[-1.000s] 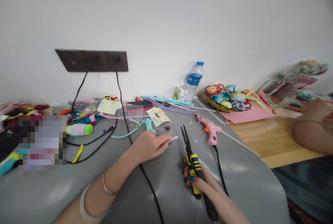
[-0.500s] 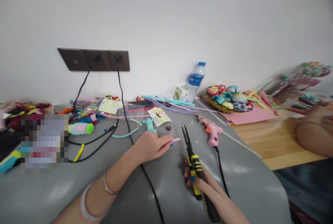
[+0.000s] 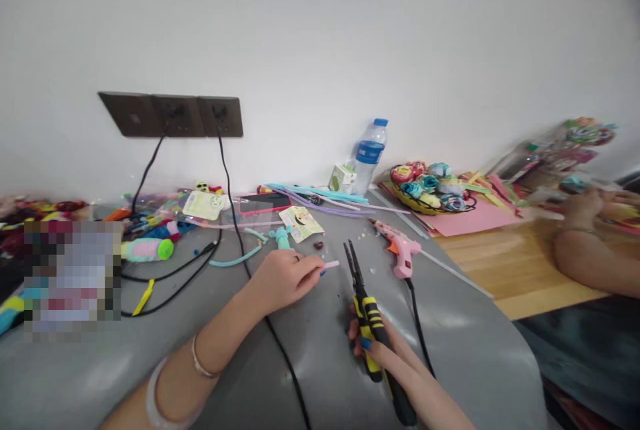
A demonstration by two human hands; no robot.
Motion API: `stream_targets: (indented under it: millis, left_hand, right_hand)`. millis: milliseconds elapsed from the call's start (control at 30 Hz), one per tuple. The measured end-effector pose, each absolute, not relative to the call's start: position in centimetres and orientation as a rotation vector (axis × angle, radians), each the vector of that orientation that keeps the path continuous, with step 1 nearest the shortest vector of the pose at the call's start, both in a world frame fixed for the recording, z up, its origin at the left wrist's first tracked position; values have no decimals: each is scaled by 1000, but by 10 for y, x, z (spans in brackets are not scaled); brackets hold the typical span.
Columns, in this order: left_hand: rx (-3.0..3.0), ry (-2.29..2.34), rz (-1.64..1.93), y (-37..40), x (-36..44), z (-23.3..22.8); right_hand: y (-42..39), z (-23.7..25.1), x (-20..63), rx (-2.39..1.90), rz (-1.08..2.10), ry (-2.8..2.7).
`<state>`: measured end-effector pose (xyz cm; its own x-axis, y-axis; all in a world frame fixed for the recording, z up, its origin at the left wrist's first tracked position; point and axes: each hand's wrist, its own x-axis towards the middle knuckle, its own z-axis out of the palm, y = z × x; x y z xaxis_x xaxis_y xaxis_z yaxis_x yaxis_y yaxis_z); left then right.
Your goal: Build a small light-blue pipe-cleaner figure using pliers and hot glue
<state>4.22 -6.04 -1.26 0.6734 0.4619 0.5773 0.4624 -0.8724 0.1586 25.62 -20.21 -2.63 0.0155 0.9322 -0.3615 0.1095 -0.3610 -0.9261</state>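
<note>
My left hand [image 3: 287,277] is closed in a pinch on a short pale pink pipe cleaner [image 3: 331,264], whose end sticks out past the fingertips to the right. Just behind that hand is a small turquoise fuzzy figure [image 3: 283,237], partly hidden by it. My right hand [image 3: 373,343] is wrapped round black-and-yellow long-nose pliers [image 3: 367,313]. Their jaws point away from me and lie close together, a little right of the pink piece and apart from it. A pink hot glue gun [image 3: 401,249] rests on the grey table to the right of the pliers.
Purple and turquoise pipe cleaners [image 3: 320,199], a phone [image 3: 265,202] and a water bottle [image 3: 369,157] are near the wall. Black cables [image 3: 280,343] cross the grey table. A basket of fabric flowers [image 3: 433,187] stands right; beyond it shows another person's arm [image 3: 585,253].
The whole view has shifted slightly, so things appear a little further left. Both hands keep their grips. The other person's hand at the right has moved.
</note>
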Motion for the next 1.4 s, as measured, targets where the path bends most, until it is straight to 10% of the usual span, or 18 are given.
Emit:
stream_targets:
  millis: [1400]
  left_hand:
    - [-2776, -707, -1089, -57, 40, -15]
  right_hand:
    - [-220, -19, 234, -1511, 1372, -1270]
